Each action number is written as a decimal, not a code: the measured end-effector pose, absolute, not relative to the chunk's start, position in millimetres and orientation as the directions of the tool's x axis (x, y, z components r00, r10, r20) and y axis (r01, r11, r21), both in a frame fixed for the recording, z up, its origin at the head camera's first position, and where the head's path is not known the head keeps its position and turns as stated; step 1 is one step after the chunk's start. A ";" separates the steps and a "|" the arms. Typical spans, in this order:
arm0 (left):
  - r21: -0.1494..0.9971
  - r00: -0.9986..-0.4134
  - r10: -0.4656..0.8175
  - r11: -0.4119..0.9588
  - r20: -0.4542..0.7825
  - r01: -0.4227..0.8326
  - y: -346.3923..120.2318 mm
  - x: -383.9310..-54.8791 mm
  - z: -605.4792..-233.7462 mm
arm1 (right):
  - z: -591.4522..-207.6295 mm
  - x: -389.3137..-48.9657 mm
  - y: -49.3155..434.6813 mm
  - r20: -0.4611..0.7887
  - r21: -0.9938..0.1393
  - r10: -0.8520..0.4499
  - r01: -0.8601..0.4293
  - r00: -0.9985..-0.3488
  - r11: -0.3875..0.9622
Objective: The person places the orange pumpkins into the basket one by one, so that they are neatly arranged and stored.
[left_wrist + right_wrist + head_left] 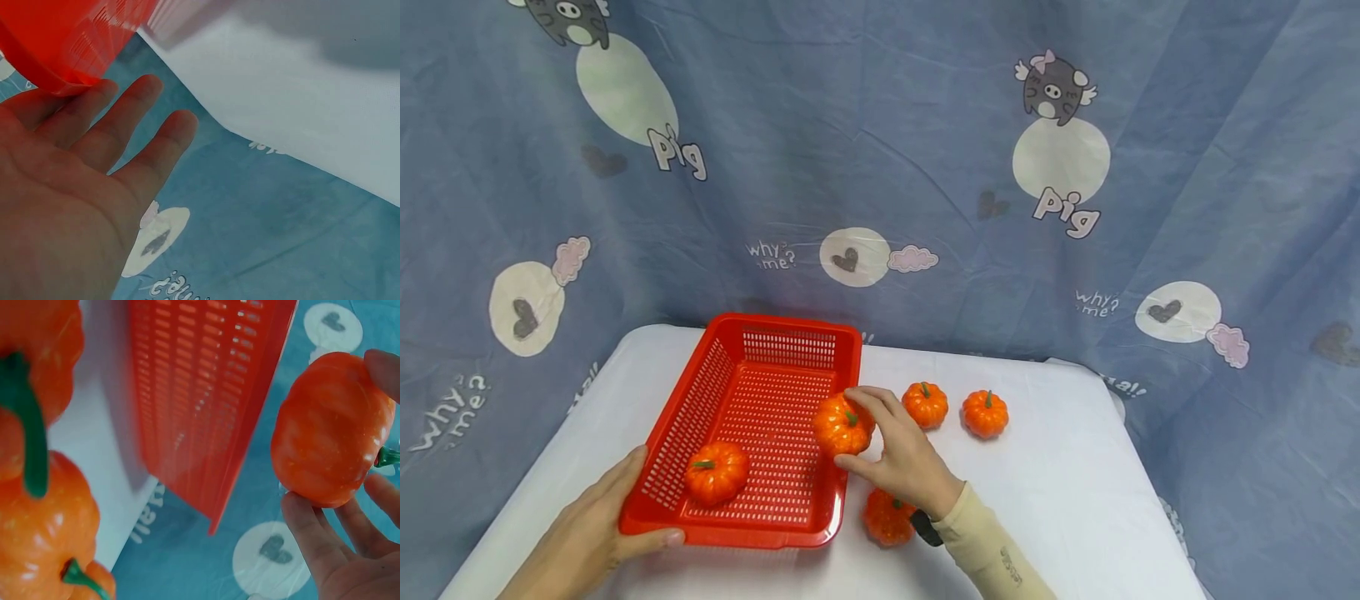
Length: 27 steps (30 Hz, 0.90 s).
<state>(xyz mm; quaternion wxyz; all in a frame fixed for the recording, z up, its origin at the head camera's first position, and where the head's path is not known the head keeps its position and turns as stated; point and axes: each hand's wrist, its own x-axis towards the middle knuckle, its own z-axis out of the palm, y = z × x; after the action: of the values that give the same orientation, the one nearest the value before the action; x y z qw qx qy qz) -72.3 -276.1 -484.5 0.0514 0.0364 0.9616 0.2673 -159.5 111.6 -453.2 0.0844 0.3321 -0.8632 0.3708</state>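
My right hand holds an orange toy pumpkin with a green stem between thumb and fingers, over the right rim of the red plastic basket. The right wrist view shows the fingertips on the sides of this pumpkin, above the basket wall. At the basket's near left corner my left hand rests against the outside, thumb along the front and fingers along the left side. Its fingers look fairly straight in the left wrist view. One pumpkin lies inside the basket, near its front left.
Two more pumpkins, one beside the basket and one farther right, sit on the white table. Another pumpkin lies partly under the right forearm. A blue patterned cloth hangs behind the table.
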 end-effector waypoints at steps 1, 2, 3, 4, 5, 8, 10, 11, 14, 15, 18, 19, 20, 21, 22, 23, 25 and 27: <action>0.516 -0.993 0.101 0.855 -0.066 0.053 -276.2 -72.1 -484.3 | -452.9 -159.8 109.1 0.392 -0.581 -0.516 -0.640 -0.761 0.503; 0.514 -0.993 0.101 0.856 -0.065 0.053 -276.3 -72.1 -484.2 | -452.6 -160.4 106.5 0.392 -0.578 -0.523 -0.645 -0.757 0.500; 0.512 -0.993 0.100 0.857 -0.063 0.054 -276.3 -71.9 -484.0 | -452.4 -161.1 104.1 0.385 -0.576 -0.531 -0.646 -0.755 0.501; 0.511 -0.993 0.099 0.858 -0.063 0.053 -276.3 -71.9 -483.7 | -451.9 -161.9 101.5 0.376 -0.573 -0.540 -0.647 -0.753 0.503; 0.512 -0.993 0.101 0.857 -0.060 0.056 -276.5 -71.8 -483.8 | -451.3 -162.5 99.1 0.368 -0.570 -0.547 -0.647 -0.752 0.506; 0.517 -0.992 0.091 0.855 -0.083 0.035 -275.5 -72.2 -483.7 | -449.4 -165.2 92.3 0.341 -0.571 -0.567 -0.644 -0.750 0.509; 0.523 -0.992 0.091 0.852 -0.089 0.031 -275.1 -72.3 -483.9 | -447.7 -166.9 88.3 0.318 -0.569 -0.578 -0.639 -0.751 0.517; 0.524 -0.991 0.090 0.851 -0.094 0.028 -275.1 -72.3 -484.1 | -447.1 -168.1 86.5 0.310 -0.567 -0.584 -0.639 -0.751 0.521; 0.520 -0.991 0.086 0.854 -0.101 0.021 -275.5 -72.9 -484.1 | -445.2 -172.9 80.8 0.285 -0.553 -0.603 -0.641 -0.745 0.532; 0.519 -0.991 0.086 0.855 -0.103 0.021 -275.8 -73.0 -484.0 | -444.9 -174.7 78.9 0.276 -0.546 -0.610 -0.643 -0.743 0.536; 0.517 -0.991 0.088 0.856 -0.101 0.024 -276.6 -73.5 -484.4 | -445.4 -179.9 73.4 0.258 -0.526 -0.636 -0.658 -0.727 0.539; 0.518 -0.991 0.089 0.855 -0.102 0.024 -276.8 -73.5 -484.6 | -446.0 -181.5 71.7 0.252 -0.516 -0.647 -0.665 -0.720 0.540; 0.519 -0.991 0.090 0.854 -0.103 0.023 -276.9 -73.4 -484.8 | -446.6 -182.8 70.0 0.244 -0.506 -0.658 -0.672 -0.712 0.540; 0.519 -0.991 0.091 0.854 -0.102 0.025 -277.0 -73.4 -484.9 | -447.2 -183.9 68.3 0.233 -0.497 -0.669 -0.677 -0.706 0.542; 0.519 -0.990 0.091 0.855 -0.103 0.025 -277.1 -73.4 -485.0 | -447.8 -184.8 66.4 0.218 -0.489 -0.678 -0.680 -0.702 0.546; 0.517 -0.991 0.091 0.855 -0.102 0.026 -277.3 -73.3 -484.9 | -448.3 -185.5 64.6 0.203 -0.479 -0.687 -0.683 -0.697 0.552; 0.513 -0.990 0.090 0.858 -0.107 0.022 -277.5 -73.2 -484.7 | -448.6 -186.7 60.5 0.173 -0.470 -0.702 -0.684 -0.691 0.558; 0.511 -0.990 0.088 0.859 -0.112 0.018 -277.7 -73.3 -484.5 | -448.7 -187.7 56.0 0.140 -0.466 -0.713 -0.681 -0.687 0.565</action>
<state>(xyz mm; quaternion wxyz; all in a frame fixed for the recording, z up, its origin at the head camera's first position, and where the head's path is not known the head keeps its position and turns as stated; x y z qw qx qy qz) -73.3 -277.7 -484.5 0.0660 0.0275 0.9619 0.2638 -187.7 56.0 -448.7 -0.0320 0.3945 -0.8839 0.2490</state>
